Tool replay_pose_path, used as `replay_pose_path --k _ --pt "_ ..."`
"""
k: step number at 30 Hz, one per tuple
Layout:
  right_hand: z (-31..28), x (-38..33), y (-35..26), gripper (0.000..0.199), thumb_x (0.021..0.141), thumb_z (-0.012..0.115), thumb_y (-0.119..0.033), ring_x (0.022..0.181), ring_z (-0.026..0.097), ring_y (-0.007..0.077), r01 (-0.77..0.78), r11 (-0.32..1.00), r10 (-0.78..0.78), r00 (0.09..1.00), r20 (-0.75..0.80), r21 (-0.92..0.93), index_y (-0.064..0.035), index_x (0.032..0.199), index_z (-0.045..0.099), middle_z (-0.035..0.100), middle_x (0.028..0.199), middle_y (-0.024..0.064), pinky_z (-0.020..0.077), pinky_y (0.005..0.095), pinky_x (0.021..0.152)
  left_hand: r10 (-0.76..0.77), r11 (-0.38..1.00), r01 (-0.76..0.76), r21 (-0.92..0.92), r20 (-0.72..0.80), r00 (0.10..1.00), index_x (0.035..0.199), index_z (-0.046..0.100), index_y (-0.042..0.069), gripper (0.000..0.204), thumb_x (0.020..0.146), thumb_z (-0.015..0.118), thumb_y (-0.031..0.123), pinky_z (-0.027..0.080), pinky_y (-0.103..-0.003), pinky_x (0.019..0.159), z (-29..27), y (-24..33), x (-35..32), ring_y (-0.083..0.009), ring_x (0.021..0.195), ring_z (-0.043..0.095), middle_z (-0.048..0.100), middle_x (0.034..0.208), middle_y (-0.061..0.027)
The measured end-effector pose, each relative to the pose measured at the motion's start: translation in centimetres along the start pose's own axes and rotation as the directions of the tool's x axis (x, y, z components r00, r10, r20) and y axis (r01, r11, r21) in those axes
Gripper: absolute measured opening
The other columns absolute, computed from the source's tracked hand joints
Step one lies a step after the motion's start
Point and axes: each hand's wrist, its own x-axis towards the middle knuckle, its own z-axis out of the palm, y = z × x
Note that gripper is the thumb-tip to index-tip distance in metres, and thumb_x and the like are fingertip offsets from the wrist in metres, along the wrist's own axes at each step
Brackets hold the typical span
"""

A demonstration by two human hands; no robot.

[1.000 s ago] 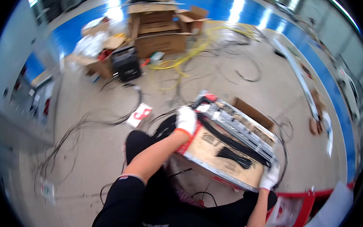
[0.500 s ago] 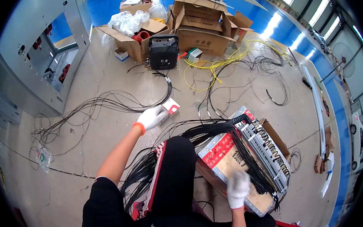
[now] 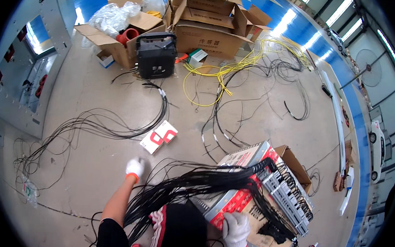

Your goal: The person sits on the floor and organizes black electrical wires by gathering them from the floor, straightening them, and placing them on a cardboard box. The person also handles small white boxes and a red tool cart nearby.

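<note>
My left hand (image 3: 135, 167), in a white glove with an orange cuff, is over the floor just short of two small white boxes with red marks, a nearer box (image 3: 151, 142) and a farther box (image 3: 166, 131). It touches neither; its fingers are too blurred to read. My right hand (image 3: 236, 231), gloved too, is over the near part of a large carton (image 3: 259, 222) with red bands, its fingers curled in. Whatever they may hold is hidden. A thick bundle of black cables (image 3: 194, 180) runs across my lap to a grey metal rack of connectors (image 3: 285, 203) on the carton.
A black case (image 3: 156, 57) stands ahead, beside open cardboard boxes (image 3: 207, 38). Yellow cable (image 3: 218, 75) and loose black cables (image 3: 98, 122) lie on the floor. At the left rises a grey metal cabinet (image 3: 61, 20); at the right lies a long pale rail (image 3: 337, 123).
My left hand has let go of a small white box and drawn back toward me. My right hand has shifted left over the carton. The view has also shifted.
</note>
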Motion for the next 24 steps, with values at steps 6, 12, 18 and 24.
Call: replay_pose_path --k 6,12,18,24 --pt "-0.4 2.4 0.2 0.029 0.077 0.066 0.002 0.071 0.060 0.0316 0.048 0.993 -0.046 0.999 -0.026 0.112 -0.0053 0.105 0.067 0.063 0.085 0.0103 0.0486 0.0422 0.064 0.081 0.986 -0.042 0.160 -0.247 0.966 0.125 0.056 0.005 0.044 0.084 0.061 0.020 0.049 -0.046 0.093 0.6 0.3 13.9 -0.0396 0.111 0.057 0.057 0.124 -0.0215" --pt "0.4 1.6 0.5 0.032 0.075 0.067 0.003 0.069 0.059 0.0301 -0.021 0.987 0.017 1.000 0.025 0.160 -0.0059 0.105 0.067 0.063 0.085 0.0107 0.0479 0.0405 0.058 0.090 0.925 -0.066 0.375 -0.046 0.995 0.127 0.054 0.010 0.047 0.080 0.064 0.013 0.043 -0.046 0.100 2.7 1.1 19.2 -0.0323 0.124 0.052 0.058 0.129 -0.0162" --pt "0.4 2.6 1.1 0.030 0.075 0.068 0.002 0.063 0.058 0.0279 0.012 0.982 -0.025 0.998 0.066 0.190 -0.0072 0.103 0.068 0.063 0.081 0.0093 0.0467 0.0382 0.054 0.042 0.836 0.021 0.548 -0.102 0.994 0.101 0.065 0.009 0.021 0.086 0.050 0.013 0.050 -0.045 0.083 3.3 -3.8 16.3 -0.0318 0.091 0.069 0.072 0.094 -0.0137" --pt "0.3 2.0 0.9 0.026 0.078 0.068 0.000 0.069 0.058 0.0287 -0.016 0.983 0.004 0.998 0.067 0.184 -0.0082 0.102 0.068 0.062 0.084 0.0091 0.0481 0.0388 0.061 0.008 0.719 0.106 0.687 -0.161 0.987 0.097 0.066 0.016 0.019 0.088 0.050 0.013 0.041 -0.045 0.099 1.4 -14.2 4.6 -0.0268 0.107 0.059 0.065 0.104 -0.0086"
